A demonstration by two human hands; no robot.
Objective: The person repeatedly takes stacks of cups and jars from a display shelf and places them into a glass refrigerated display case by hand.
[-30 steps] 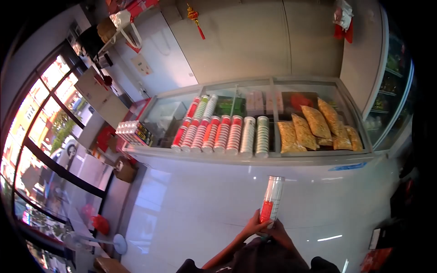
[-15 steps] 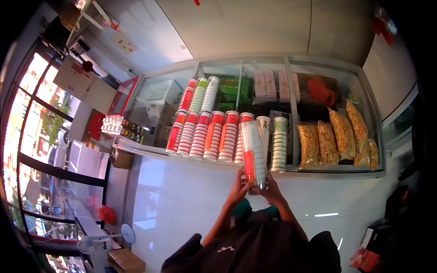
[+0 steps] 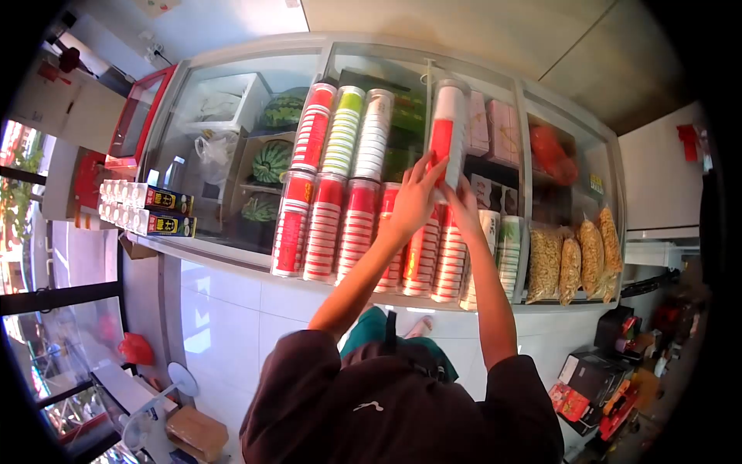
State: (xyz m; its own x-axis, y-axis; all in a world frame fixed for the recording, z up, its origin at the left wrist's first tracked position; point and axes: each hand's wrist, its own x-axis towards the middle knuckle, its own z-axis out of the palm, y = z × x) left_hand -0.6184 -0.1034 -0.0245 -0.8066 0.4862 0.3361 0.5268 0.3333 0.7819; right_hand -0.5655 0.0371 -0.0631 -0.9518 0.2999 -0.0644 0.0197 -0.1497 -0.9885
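Observation:
My left hand [image 3: 416,195] and my right hand [image 3: 463,210] are both closed round the lower end of a long clear sleeve of stacked red-and-white cups [image 3: 442,131]. The sleeve leans away from me over the glass-topped display case [image 3: 255,147], its far end above the back of the glass. I cannot tell whether it rests on the case. Below my hands runs a front row of similar cup sleeves [image 3: 328,228], partly covered by my forearms. Behind them, to the left, lie a red sleeve [image 3: 314,127], a green sleeve [image 3: 343,131] and a white sleeve [image 3: 374,135].
Bags of yellowish snacks [image 3: 546,263] stand on the right end of the case. Black-labelled cartons [image 3: 170,213] lie at its left end. Watermelons [image 3: 272,161] and pink boxes [image 3: 503,131] show through the glass. A fan [image 3: 182,380] and cardboard box [image 3: 196,433] are at lower left.
Both hands have carried the cup sleeve forward, from near my body at the front edge to over the back part of the case. My view has moved closer to the case.

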